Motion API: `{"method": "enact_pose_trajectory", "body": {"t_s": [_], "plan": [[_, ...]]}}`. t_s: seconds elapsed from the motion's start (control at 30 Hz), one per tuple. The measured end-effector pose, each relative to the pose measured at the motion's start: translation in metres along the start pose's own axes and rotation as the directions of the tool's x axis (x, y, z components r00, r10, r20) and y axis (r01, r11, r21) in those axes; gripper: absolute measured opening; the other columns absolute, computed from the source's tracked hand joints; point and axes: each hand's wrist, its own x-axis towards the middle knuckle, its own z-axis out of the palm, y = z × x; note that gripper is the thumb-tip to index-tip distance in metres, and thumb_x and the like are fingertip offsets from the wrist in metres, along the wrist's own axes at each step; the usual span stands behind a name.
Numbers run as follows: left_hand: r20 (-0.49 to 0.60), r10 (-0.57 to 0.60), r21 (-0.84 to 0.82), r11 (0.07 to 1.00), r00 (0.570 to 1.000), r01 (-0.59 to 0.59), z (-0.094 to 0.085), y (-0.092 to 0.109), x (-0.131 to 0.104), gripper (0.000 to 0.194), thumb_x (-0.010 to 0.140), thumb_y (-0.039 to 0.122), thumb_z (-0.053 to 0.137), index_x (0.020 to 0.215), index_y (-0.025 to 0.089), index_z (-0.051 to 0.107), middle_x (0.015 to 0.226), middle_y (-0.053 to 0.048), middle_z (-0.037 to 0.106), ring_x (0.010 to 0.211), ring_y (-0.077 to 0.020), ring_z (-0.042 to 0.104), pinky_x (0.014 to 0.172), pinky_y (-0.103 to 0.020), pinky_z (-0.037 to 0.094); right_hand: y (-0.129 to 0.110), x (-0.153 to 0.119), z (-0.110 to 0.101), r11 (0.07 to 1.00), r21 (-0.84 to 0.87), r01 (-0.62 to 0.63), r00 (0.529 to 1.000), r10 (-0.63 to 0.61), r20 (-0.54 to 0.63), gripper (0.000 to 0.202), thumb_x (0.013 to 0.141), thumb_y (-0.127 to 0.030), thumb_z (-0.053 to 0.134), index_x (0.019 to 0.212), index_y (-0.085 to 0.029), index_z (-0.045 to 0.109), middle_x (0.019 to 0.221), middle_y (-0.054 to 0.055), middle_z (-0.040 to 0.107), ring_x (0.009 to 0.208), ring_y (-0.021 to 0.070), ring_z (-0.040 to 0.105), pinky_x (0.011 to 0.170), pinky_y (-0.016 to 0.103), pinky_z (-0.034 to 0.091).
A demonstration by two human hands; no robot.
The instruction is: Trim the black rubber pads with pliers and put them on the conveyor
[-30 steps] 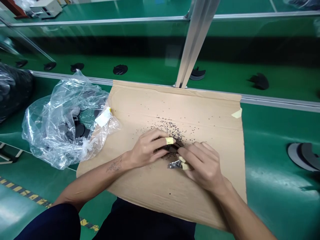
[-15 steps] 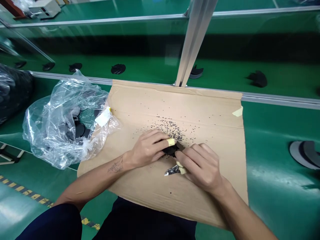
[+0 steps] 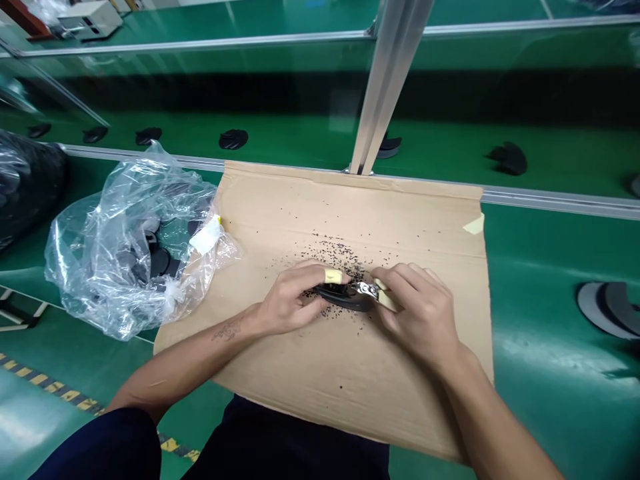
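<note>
My left hand [image 3: 295, 297], with yellow tape round a finger, is closed on the left end of a curved black plastic part [image 3: 350, 300]. My right hand [image 3: 417, 307] is wrapped round a pair of nippers [image 3: 367, 289] with a silver metal head and pale yellow handles. The nippers' head is at the upper right edge of the black part; whether the jaws are closed on it I cannot tell. Under both hands lies a brown cardboard sheet [image 3: 320, 380], with many tiny black scraps [image 3: 337, 250] scattered around and beyond the part.
Left of the cardboard is a clear plastic bag [image 3: 100, 267] with black parts inside. A metal post [image 3: 383, 100] rises behind the sheet. Several black parts [image 3: 233, 139] lie in a row on the green surface behind. Another curved part [image 3: 607, 308] rests at right.
My right hand has turned the nippers, bringing their head from below the black part up to its edge. The part now lies more level, with its curved rim showing.
</note>
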Motion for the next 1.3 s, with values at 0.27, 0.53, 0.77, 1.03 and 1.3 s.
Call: {"method": "enact_pose_trajectory", "body": {"t_s": [0.27,0.53,0.77,1.03,1.3], "plan": [[0.01,0.011,-0.026,1.0,1.0,-0.011,0.002,0.001,-0.001,0.034,0.089,0.01,0.06,0.121,0.018,0.068,0.098,-0.008,0.076,0.089,-0.0166,0.07,0.08,-0.033,0.06,-0.002,-0.001,-0.001,0.998,-0.039,0.044,0.999,-0.044,0.002,0.021,0.086,-0.009,0.052,0.097,-0.019,0.066,0.077,0.004,0.069,0.069,0.0168,0.056,0.062,0.031,0.039],[-0.014,0.049,-0.047,0.998,0.999,-0.05,0.005,0.0,-0.002,0.033,0.089,0.01,0.062,0.122,0.017,0.068,0.093,-0.007,0.076,0.088,-0.0161,0.071,0.077,-0.031,0.06,-0.008,0.001,-0.003,0.984,-0.171,0.057,0.997,-0.066,-0.05,0.018,0.088,-0.008,0.054,0.089,-0.02,0.067,0.066,0.001,0.062,0.063,0.0157,0.049,0.059,0.032,0.033],[-0.027,0.06,-0.03,0.998,0.998,-0.06,0.006,-0.001,-0.003,0.033,0.091,0.011,0.06,0.122,0.019,0.068,0.098,-0.008,0.077,0.091,-0.016,0.072,0.078,-0.031,0.062,-0.01,0.001,-0.005,0.968,-0.246,0.056,0.996,-0.07,-0.05,0.017,0.088,-0.009,0.055,0.087,-0.021,0.067,0.063,0.001,0.059,0.061,0.0161,0.047,0.059,0.032,0.034],[-0.043,0.101,-0.01,0.995,0.994,-0.101,0.006,0.0,-0.002,0.035,0.09,0.009,0.061,0.123,0.018,0.067,0.097,-0.008,0.077,0.092,-0.0161,0.072,0.079,-0.031,0.062,-0.013,0.002,-0.01,0.955,-0.288,0.072,0.995,-0.088,-0.044,0.016,0.088,-0.008,0.056,0.085,-0.02,0.066,0.059,0.0,0.056,0.059,0.0158,0.043,0.057,0.033,0.032],[-0.048,0.137,0.014,0.991,0.989,-0.136,0.004,0.0,-0.004,0.03,0.091,0.009,0.06,0.12,0.017,0.067,0.099,-0.007,0.077,0.095,-0.0154,0.073,0.082,-0.03,0.063,-0.016,0.001,-0.01,0.963,-0.261,0.073,0.994,-0.092,-0.06,0.018,0.09,-0.009,0.056,0.081,-0.02,0.067,0.056,-0.001,0.054,0.056,0.0145,0.043,0.055,0.032,0.031]]}}
